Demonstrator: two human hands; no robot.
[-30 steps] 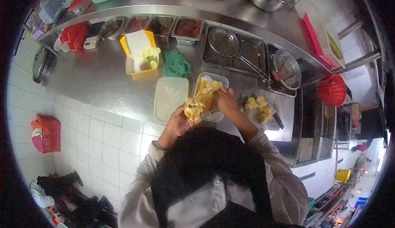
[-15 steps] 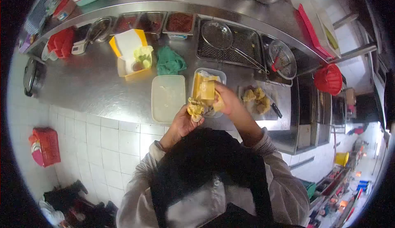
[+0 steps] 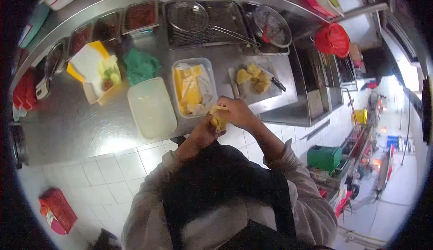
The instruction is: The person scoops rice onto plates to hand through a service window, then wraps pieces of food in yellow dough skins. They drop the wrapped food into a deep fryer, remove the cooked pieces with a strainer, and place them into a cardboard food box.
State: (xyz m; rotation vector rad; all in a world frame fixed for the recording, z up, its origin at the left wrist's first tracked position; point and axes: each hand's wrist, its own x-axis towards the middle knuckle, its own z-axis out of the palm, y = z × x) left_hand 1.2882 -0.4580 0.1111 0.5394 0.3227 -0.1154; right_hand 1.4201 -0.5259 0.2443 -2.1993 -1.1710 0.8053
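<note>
Both hands meet over the near edge of the steel counter (image 3: 67, 123) in the head view: the left hand (image 3: 204, 135) cups a small yellow wrapped piece (image 3: 218, 123) from below with curled fingers, while the right hand (image 3: 237, 112) closes over its top, pinching the wrapper. Just beyond sits the open tub of yellow sheets (image 3: 194, 90), its lid (image 3: 151, 108) beside it and finished pieces on a tray (image 3: 257, 79). Folding well probably means keeping the pinch snug and the piece supported underneath.

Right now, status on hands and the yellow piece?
Both hands, left hand and right hand, closed on yellow piece at counter edge. Open container of yellow sheets just beyond. Nothing between.
</note>
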